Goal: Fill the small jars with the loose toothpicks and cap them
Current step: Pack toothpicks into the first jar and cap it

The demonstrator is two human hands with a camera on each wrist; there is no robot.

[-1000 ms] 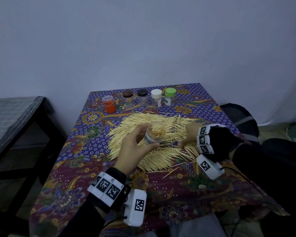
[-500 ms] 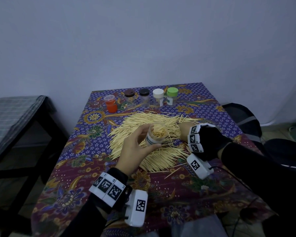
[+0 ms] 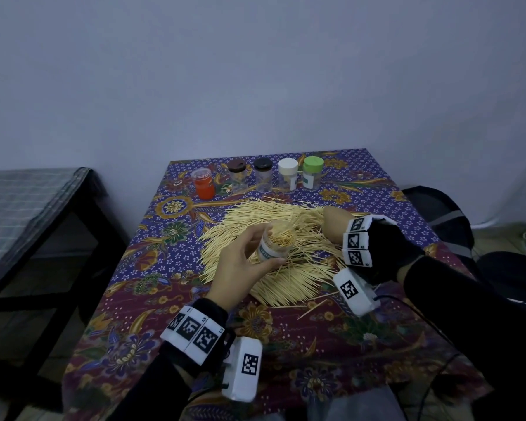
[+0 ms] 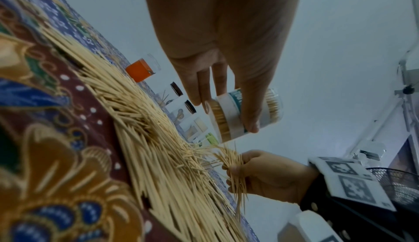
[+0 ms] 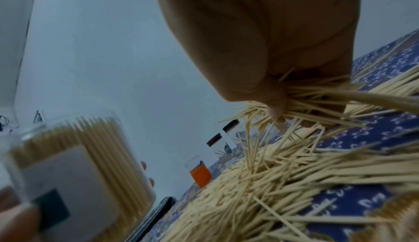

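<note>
Hands: left hand grips jar, thumb on near side, fingers wrapped round far side; right hand clenched on a bunch of toothpicks, gathered off the pile.
Jar: clear, white label, lifted above middle of pile; mouth open, tilted up and toward the right; already packed most of the way with picks standing on end.
Bunch: sticks splay out both sides of right fist in wrist views; not squared up, some trailing into the pile.
Key relation: jar sits just left of and nearer than right hand, close but apart; jar mouth faces the right hand. Bunch's long axis lies roughly across the table, while jar axis leans steeply up; judged that the bunch must be turned end-on to the mouth before it goes in.
Nearer hand: right hand carries the load; left only needs to steady and tip.
Pile: wide fan of loose picks on patterned cloth, much still unbagged.
Far row: orange jar, two dark-capped jars, white-capped jar, green-capped jar, upright in a line at far edge.
Stage: judged mid-fill of held jar; cap not yet on, none seen in either hand.
Risk: little room left in jar; splayed ends likely to snag the rim and spill.
</note>
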